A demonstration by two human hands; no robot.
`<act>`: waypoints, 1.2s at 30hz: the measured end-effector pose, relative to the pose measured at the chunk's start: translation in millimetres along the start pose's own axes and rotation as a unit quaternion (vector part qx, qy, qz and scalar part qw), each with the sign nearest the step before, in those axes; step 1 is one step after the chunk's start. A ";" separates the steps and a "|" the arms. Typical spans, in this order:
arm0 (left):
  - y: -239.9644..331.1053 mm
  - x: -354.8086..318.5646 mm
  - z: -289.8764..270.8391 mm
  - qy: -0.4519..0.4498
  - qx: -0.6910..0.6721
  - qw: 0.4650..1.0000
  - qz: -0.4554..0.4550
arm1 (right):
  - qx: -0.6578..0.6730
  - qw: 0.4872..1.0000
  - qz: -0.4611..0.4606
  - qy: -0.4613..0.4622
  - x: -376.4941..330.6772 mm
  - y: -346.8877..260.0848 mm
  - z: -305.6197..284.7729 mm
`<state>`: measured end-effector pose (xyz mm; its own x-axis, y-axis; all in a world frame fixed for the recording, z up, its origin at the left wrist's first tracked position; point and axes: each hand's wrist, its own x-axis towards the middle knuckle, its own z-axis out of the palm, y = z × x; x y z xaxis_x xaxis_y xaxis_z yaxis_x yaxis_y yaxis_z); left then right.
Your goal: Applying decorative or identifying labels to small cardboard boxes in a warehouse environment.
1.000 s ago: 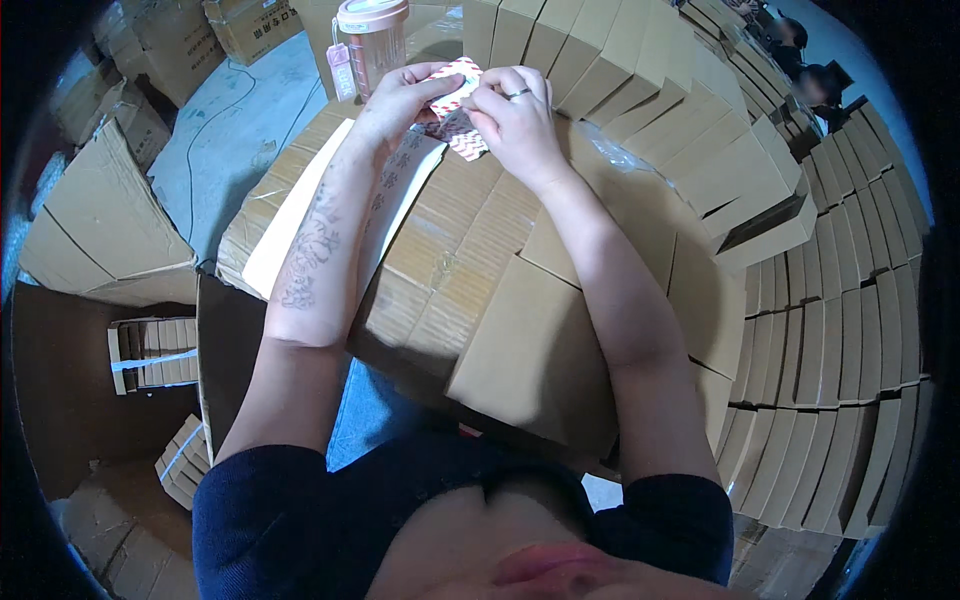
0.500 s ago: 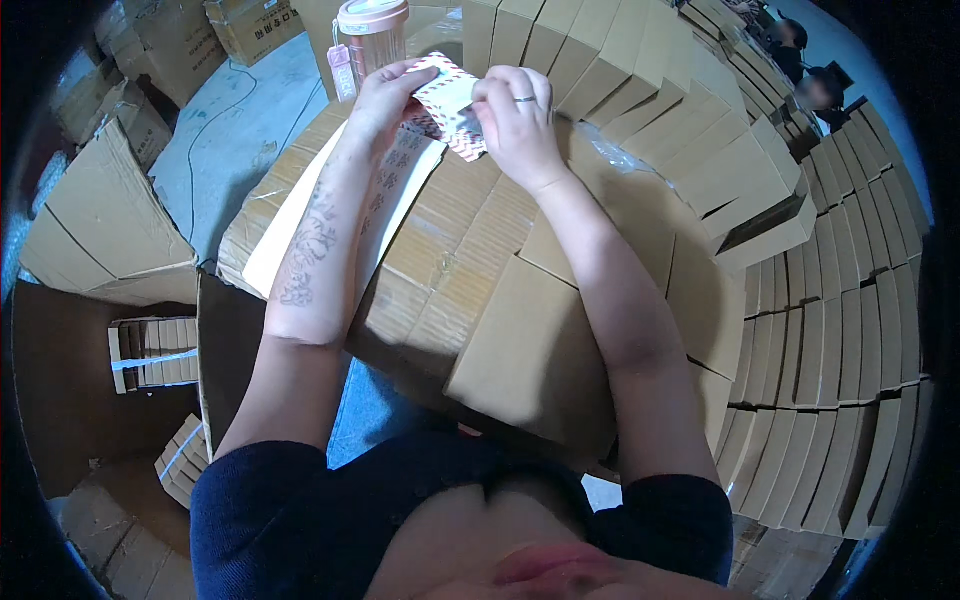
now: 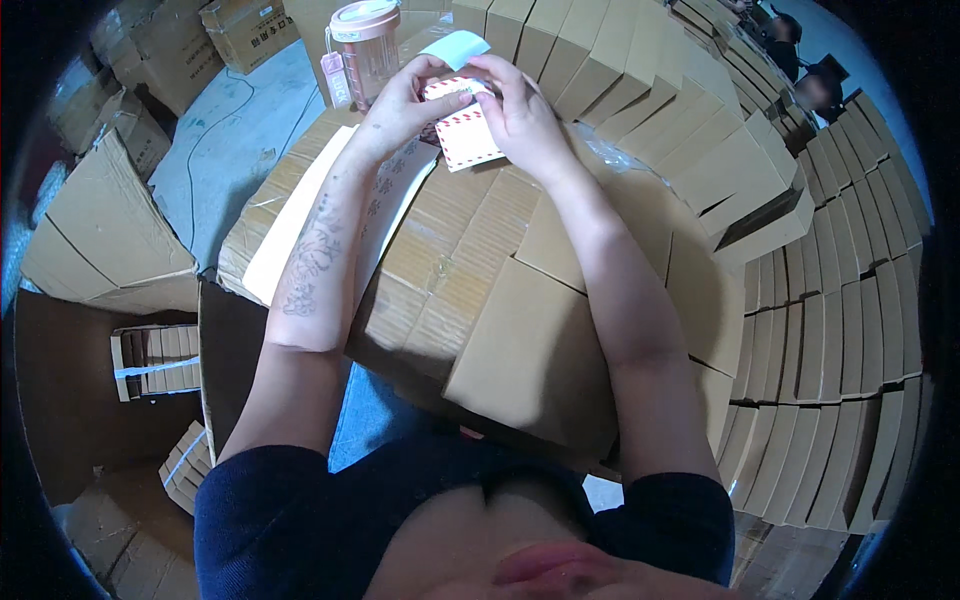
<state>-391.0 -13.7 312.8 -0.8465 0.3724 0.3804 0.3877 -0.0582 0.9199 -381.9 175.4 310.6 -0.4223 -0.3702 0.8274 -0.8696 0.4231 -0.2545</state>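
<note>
Over a taped carton (image 3: 425,270), red-patterned card (image 3: 468,143) between the two hands (image 3: 400,112) (image 3: 528,122), both gripping it

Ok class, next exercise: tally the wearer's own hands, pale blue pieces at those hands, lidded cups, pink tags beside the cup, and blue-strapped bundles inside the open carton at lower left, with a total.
Wearer's hands: 2 (left hand, right hand)
Pale blue piece: 1
Lidded cup: 1
Pink tag: 1
Blue-strapped bundles: 2 (upper bundle, lower bundle)
Total: 7

Pale bluish floor (image 3: 268,115), upper left
</note>
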 end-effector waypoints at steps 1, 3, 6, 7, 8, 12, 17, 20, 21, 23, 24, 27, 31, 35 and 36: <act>1.6 -1.1 1.9 0.014 0.016 1.000 0.001 | -0.023 1.000 0.006 -0.008 -1.5 1.3 0.0; -0.6 -0.4 1.4 0.029 0.032 0.999 0.003 | -0.037 0.999 0.007 0.002 -3.1 2.5 0.1; -7.1 2.8 -3.0 0.040 -0.006 0.998 0.055 | -0.058 0.998 0.010 0.004 -3.4 2.4 -1.5; -5.6 3.1 -2.9 0.042 -0.002 0.998 0.042 | -0.067 0.998 0.012 -0.004 -3.9 2.5 -2.6; -4.2 3.1 -2.5 0.044 0.003 0.999 0.030 | -0.067 0.998 0.012 -0.003 -4.1 2.4 -3.1; -3.2 1.5 3.7 0.065 0.036 0.997 0.028 | -0.072 0.997 0.007 0.013 -4.4 3.0 -3.7; -3.3 0.0 7.0 0.049 0.031 0.998 0.033 | -0.100 0.994 -0.009 0.029 -3.4 0.1 -1.7; -3.2 0.2 8.7 0.066 0.036 0.997 0.021 | -0.106 0.993 -0.027 0.045 -0.6 -5.8 -1.9; -2.8 0.0 9.6 0.066 0.036 0.997 0.021 | -0.120 0.992 -0.029 0.038 -0.6 -6.9 -2.5; -1.9 -0.6 11.5 0.062 0.041 0.997 0.013 | -0.135 0.990 -0.030 0.032 0.0 -8.2 -3.1; -2.2 -0.5 12.0 0.062 0.042 0.997 0.013 | -0.147 0.988 -0.030 0.035 -0.2 -7.6 -2.8; -2.6 -0.1 15.0 0.074 0.027 0.997 -0.002 | -0.183 0.982 -0.033 0.041 -1.0 -5.7 -0.4; -6.1 0.1 17.0 0.130 -0.018 0.991 -0.002 | -0.230 0.970 -0.061 0.048 1.7 -16.8 3.4; -7.7 0.3 22.6 0.172 -0.049 0.984 0.007 | -0.177 0.983 -0.022 0.052 0.5 -16.0 10.7; -7.5 -0.2 23.4 0.181 -0.047 0.982 -0.002 | -0.163 0.986 0.000 0.047 0.8 -16.3 10.9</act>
<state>-385.2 8.4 303.6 -0.9286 0.0200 0.3705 0.3636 -0.1498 0.9194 -370.9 159.2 309.9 -0.3830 -0.2977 0.8745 -0.7350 0.6717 -0.0932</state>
